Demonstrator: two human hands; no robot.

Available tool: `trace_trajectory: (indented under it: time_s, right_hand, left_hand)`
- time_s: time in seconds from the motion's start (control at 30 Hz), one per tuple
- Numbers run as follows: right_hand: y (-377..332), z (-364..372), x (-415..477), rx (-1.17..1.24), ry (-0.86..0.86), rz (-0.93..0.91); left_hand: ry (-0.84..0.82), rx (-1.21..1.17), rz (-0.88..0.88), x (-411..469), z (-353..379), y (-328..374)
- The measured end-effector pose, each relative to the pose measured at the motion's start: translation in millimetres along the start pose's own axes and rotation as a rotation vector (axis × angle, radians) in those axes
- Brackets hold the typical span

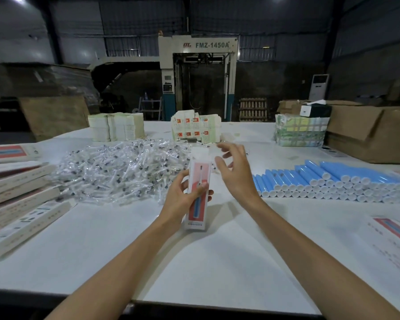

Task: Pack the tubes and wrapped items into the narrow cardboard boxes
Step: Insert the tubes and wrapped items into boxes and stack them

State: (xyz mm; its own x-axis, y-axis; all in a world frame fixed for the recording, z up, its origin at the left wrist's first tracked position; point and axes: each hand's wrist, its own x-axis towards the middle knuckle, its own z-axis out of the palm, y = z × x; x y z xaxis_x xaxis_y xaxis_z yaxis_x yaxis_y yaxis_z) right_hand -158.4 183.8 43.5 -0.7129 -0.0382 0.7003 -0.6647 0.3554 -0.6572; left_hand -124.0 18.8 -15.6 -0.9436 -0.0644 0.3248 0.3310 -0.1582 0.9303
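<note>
A white table (194, 262) spreads under both forearms and runs on past the hands. Beyond them, off the table's far edge, stands a tall machine (198, 77) marked FMZ-1450A. Far to the right of the right hand sit large open cardboard cartons (367, 137).

Left of the left hand and beyond it lies a broad heap of clear-wrapped items (116, 167). Right of the right hand, blue tubes (333, 179) with white caps lie stacked in rows, cap ends toward the person. Well left of the left hand, long narrow boxes (21, 204) lie piled at a slant. Past the heap stand stacks of flat box blanks (116, 127), a printed stack (195, 129) straight beyond the hands, and a strapped bundle (300, 130) farther right. A flat printed box (397, 232) lies near the right forearm.

The left hand (183, 197) grips a narrow cardboard box (198, 172), pink-faced with a toothbrush pictured on it, nearly upright, thumb across its front and fingers behind. Its top flap stands open. Whether its lower end touches the table is unclear.

The right hand (236, 174) hovers just beside the box's upper end, fingers spread and loose, holding nothing; blur hides whether it touches the flap.
</note>
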Motion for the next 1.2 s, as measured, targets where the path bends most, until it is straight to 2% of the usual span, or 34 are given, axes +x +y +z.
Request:
trace_trajectory:
  time_s: [0.07,0.27,0.5,0.57,0.73,0.97,1.2]
  right_hand:
    - [6.7,-4.7,-5.6,0.079,0.017,0.057]
    - [16.5,3.7,-37.3,0.337,-0.204,0.103]
    - [16.1,-1.7,-35.8,0.451,-0.102,0.065]
    - [17.3,-6.5,-34.9,0.459,-0.122,0.068]
    - [19.4,-12.0,-38.2,0.448,-0.212,0.094]
    - [22.3,-14.5,-38.7,0.389,-0.264,0.08]
    - [27.3,-21.9,-34.5,0.346,-0.389,0.095]
  left_hand:
    - [0.004,-0.033,-0.014,0.6,0.4,0.2]
    - [-0.057,-0.034,-0.021,-3.4,6.1,-1.2]
    - [-0.097,0.016,0.02,-6.2,13.8,3.3]
    - [-0.061,0.031,0.009,-6.3,14.8,6.7]
    - [-0.076,0.102,0.16,-8.7,6.9,14.7]
    - [-0.153,0.109,0.14,-6.9,4.1,16.0]
    - [-0.154,0.115,0.088,-7.4,-1.2,15.0]
